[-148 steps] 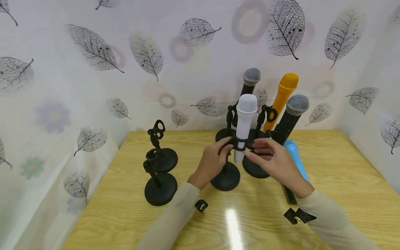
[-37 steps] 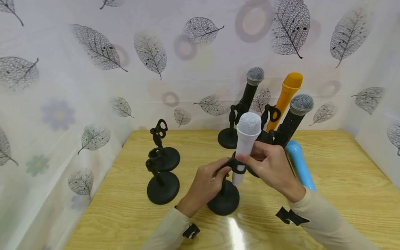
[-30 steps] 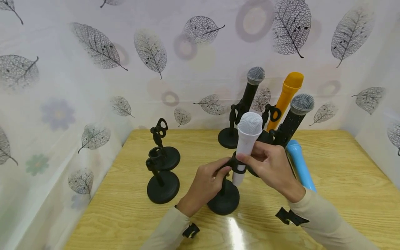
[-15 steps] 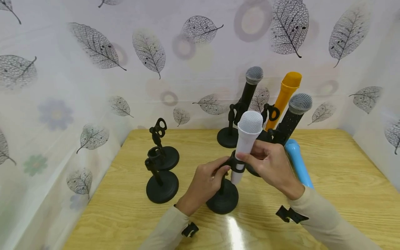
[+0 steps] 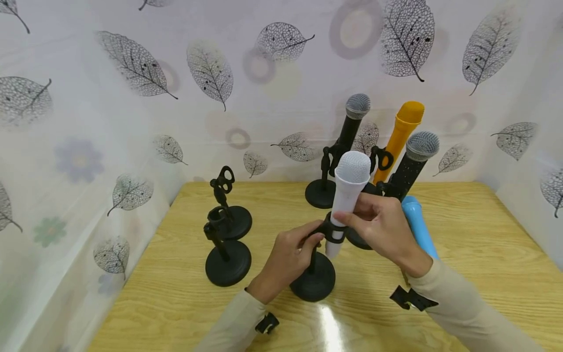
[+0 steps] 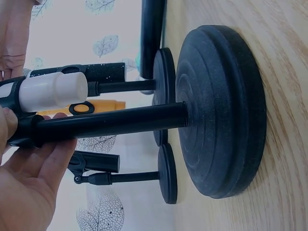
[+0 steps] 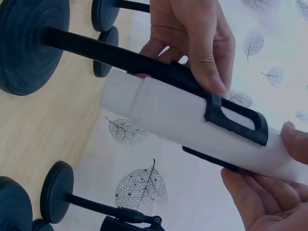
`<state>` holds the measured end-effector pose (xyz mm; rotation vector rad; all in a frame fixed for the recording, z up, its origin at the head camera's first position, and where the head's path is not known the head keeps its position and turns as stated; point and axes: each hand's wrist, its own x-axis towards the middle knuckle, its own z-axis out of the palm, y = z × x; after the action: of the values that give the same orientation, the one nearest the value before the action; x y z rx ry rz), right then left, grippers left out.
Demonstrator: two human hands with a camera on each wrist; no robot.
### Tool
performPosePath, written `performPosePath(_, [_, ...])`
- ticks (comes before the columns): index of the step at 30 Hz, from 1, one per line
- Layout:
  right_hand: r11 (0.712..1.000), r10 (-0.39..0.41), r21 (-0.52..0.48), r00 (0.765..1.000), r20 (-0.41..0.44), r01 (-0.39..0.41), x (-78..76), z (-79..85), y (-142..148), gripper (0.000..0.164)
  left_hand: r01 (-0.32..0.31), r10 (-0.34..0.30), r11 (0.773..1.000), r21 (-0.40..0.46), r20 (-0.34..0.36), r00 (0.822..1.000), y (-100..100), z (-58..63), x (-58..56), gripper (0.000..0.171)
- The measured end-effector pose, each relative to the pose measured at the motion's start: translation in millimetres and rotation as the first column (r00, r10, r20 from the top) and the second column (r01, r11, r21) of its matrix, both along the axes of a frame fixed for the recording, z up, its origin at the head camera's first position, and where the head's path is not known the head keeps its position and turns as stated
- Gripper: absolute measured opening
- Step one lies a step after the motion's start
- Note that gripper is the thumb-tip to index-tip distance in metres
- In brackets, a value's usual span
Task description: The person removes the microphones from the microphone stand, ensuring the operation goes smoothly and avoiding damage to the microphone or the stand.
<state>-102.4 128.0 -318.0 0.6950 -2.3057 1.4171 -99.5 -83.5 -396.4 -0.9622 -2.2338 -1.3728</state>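
Observation:
A white microphone (image 5: pixel 347 190) sits tilted in the black clip (image 5: pixel 335 233) of a desk stand, whose round base (image 5: pixel 313 279) rests on the table. My left hand (image 5: pixel 288 256) pinches the stand just below the clip. With thumb and fingers, my right hand (image 5: pixel 387 230) grips the microphone's body above the clip. Up close in the right wrist view, the white handle (image 7: pixel 163 106) runs through the clip (image 7: pixel 236 122), its lower end sticking out. In the left wrist view, the stand's post (image 6: pixel 110 122) lies against my left fingers (image 6: pixel 57 161).
Two black stands with bare clips, a rear one (image 5: pixel 235 222) and a front one (image 5: pixel 228 264), are at left. Behind my hands are a black microphone (image 5: pixel 349 129), an orange one (image 5: pixel 398 139) and a speckled black one (image 5: pixel 406 171). A blue microphone (image 5: pixel 420 227) is beyond my right wrist.
The held stand has come nearer me since the earliest frame, and my right hand has gone from beside the white microphone to gripping it. In the last half second the microphone rises slightly.

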Motion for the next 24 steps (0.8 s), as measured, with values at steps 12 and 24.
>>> performPosePath(12, [1.0, 0.006, -0.025, 1.0, 0.022, -0.005, -2.1, 11.0, 0, 0.019, -0.009, 0.009, 1.0, -0.001, 0.029, 1.0, 0, 0.6, 0.3, 0.021])
performPosePath(24, [1.0, 0.005, 0.004, 1.0, 0.013, -0.005, -4.3, 23.1, 4, 0.023, -0.006, 0.005, 1.0, 0.006, 0.047, 0.999, 0, 1.7, 1.3, 0.024])
